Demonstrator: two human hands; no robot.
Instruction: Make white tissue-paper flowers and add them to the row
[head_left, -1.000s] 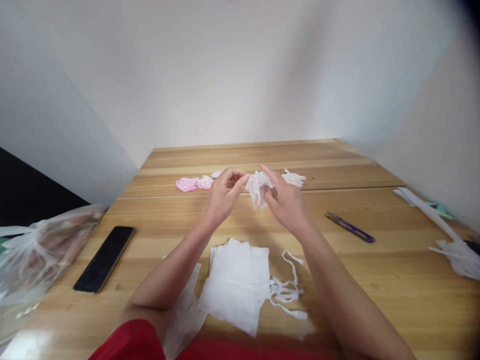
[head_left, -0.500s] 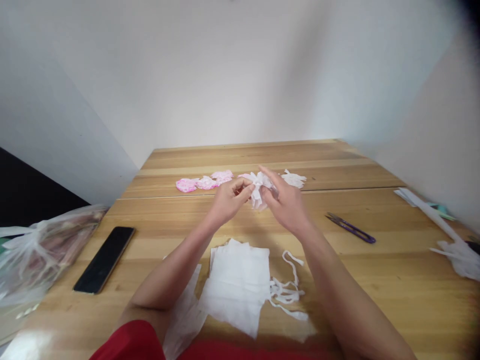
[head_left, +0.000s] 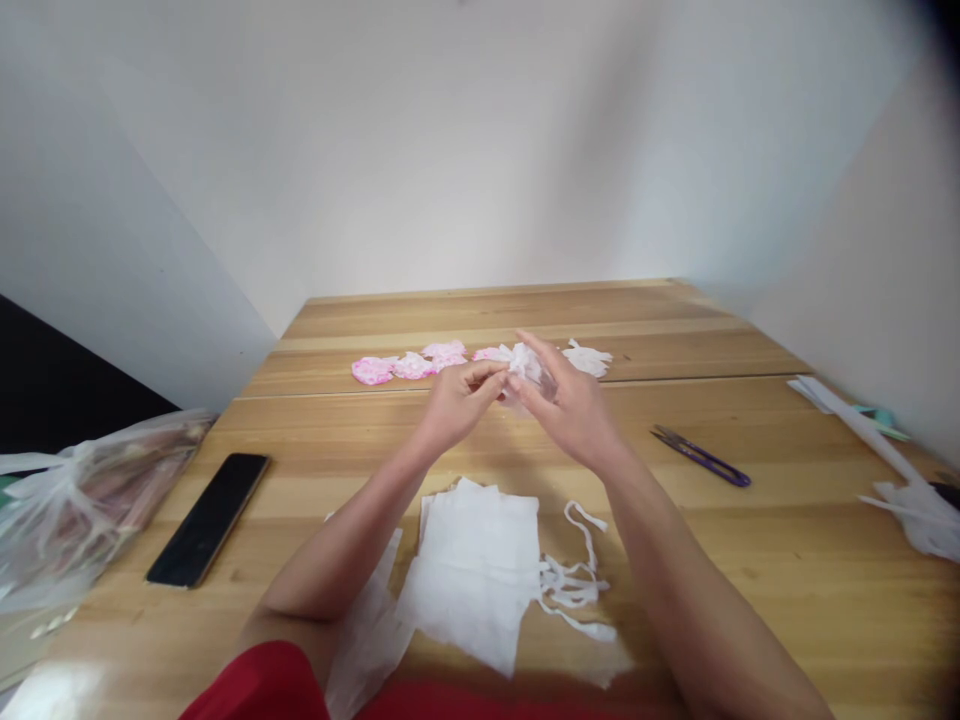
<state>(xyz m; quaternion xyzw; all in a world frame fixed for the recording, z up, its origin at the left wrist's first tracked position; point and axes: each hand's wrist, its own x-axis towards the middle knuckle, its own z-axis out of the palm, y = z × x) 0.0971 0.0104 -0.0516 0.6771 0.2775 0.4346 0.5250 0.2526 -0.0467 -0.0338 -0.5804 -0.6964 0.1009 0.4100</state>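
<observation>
Between my hands, above the table, is a gathered white tissue-like flower (head_left: pixel 525 362). My left hand (head_left: pixel 463 398) pinches its left side between thumb and fingers. My right hand (head_left: pixel 568 405) is closed around its right side, thumb against the lower edge and index finger stretched over the top. Much of the flower is hidden by the fingers. Behind it lie pink-and-white crumpled flowers (head_left: pixel 373 371) in a row, with a white one (head_left: pixel 589 359) to the right. Nearer me is a stack of white sheets (head_left: pixel 480 560), with thin white strips (head_left: pixel 574 585) beside it.
On the left are a black phone (head_left: pixel 210 518) and a clear plastic bag (head_left: pixel 90 510). Purple-handled thread snips (head_left: pixel 701 456) lie to the right of my right hand. White plastic (head_left: pixel 919 515) and a long white strip (head_left: pixel 862 415) lie at the right edge. A wall stands behind the table.
The white flower's lower petals have been drawn up and gathered, so less hangs below my fingers. My right thumb has shifted left toward my left fingertips. Both arms stay in place.
</observation>
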